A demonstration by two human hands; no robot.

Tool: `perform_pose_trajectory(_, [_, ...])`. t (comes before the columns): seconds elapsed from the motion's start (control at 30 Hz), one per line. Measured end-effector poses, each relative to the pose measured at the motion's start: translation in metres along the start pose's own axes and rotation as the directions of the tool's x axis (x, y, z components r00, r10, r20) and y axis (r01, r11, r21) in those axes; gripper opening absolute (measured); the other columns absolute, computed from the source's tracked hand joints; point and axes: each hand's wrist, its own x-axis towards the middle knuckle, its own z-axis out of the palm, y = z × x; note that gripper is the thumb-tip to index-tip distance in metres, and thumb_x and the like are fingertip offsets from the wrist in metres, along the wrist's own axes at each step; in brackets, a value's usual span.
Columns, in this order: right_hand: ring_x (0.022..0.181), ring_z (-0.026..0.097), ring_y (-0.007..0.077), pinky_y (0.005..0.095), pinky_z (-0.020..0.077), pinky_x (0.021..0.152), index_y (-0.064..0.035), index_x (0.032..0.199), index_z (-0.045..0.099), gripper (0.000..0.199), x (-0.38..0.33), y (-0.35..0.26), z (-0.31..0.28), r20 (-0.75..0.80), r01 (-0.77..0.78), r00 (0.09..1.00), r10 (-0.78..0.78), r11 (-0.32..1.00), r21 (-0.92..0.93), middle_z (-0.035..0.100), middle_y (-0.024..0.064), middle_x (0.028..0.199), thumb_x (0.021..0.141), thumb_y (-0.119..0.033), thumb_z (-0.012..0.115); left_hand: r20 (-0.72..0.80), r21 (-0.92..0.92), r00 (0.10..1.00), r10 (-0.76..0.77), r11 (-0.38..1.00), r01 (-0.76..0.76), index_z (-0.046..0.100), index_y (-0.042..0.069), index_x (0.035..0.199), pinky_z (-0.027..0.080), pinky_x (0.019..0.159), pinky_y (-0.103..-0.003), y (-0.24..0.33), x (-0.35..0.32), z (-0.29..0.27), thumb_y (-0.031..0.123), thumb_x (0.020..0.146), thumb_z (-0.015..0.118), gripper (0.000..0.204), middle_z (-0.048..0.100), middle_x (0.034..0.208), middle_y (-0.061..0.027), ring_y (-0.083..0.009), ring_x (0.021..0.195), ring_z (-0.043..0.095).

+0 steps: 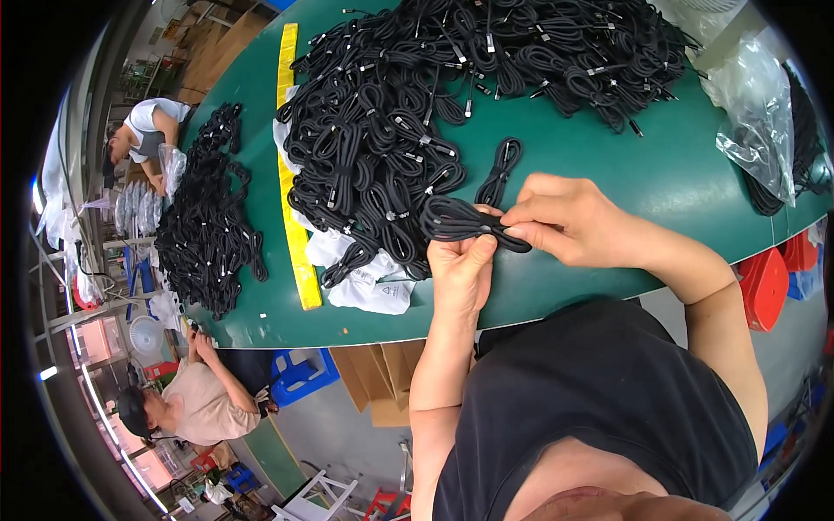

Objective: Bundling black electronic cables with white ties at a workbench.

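Black cable coil (456, 219) lies left-to-right above the desk (608, 174); left hand (460, 267) clamps it from below, right hand (578, 221) is at its right end, fingers pinched shut, apparently on the strands.

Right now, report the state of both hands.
Left hand: closed, holding a coiled black cable from below.
Right hand: closed, thumb and fingers pinching that coil's right end.
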Motion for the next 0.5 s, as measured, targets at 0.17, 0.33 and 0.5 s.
perform_pose_trajectory(0.17, [0.070, 0.058, 0.0140, 0.0253, 0.0470, 0.056, -0.0026, 0.114, 0.054, 0.030, 0.002, -0.001, -0.001, -0.035, -0.273, 0.956, 0.291, 0.928, 0.253, 0.056, 0.0087, 0.088, 0.085, -0.009, 0.055, -0.005, 0.027, 0.997, 0.074, 0.997, -0.074, 0.055, 0.001, 0.100, 0.042, 0.088, -0.033, 0.003, 0.000, -0.005, 0.003, 0.072, 0.070, 0.032, 0.055, 0.103, -0.0103, -0.0199, 0.099, 0.052])
perform_pose_trajectory(0.33, [0.083, 0.058, 0.0177, 0.0266, 0.0485, 0.066, -0.0013, 0.116, 0.053, 0.033, -0.003, 0.000, 0.000, 0.102, -0.315, 0.949, 0.298, 0.896, 0.312, 0.057, 0.0105, 0.098, 0.084, -0.008, 0.057, 0.047, 0.114, 0.996, 0.081, 0.990, -0.086, 0.048, -0.002, 0.114, 0.050, 0.067, -0.031, 0.010, -0.002, -0.001, 0.009, 0.075, 0.068, 0.045, 0.053, 0.109, -0.0158, -0.0211, 0.083, 0.059])
perform_pose_trajectory(0.5, [0.084, 0.058, 0.0204, 0.0287, 0.0478, 0.071, 0.0002, 0.112, 0.055, 0.032, -0.004, -0.001, -0.002, -0.032, -0.162, 0.985, 0.169, 0.972, 0.172, 0.057, 0.0118, 0.099, 0.081, -0.005, 0.059, 0.050, 0.138, 0.997, 0.057, 0.988, -0.064, 0.045, -0.004, 0.114, 0.050, 0.056, -0.029, 0.017, -0.003, -0.010, 0.019, 0.086, 0.056, 0.038, 0.056, 0.104, -0.0181, -0.0216, 0.078, 0.059])
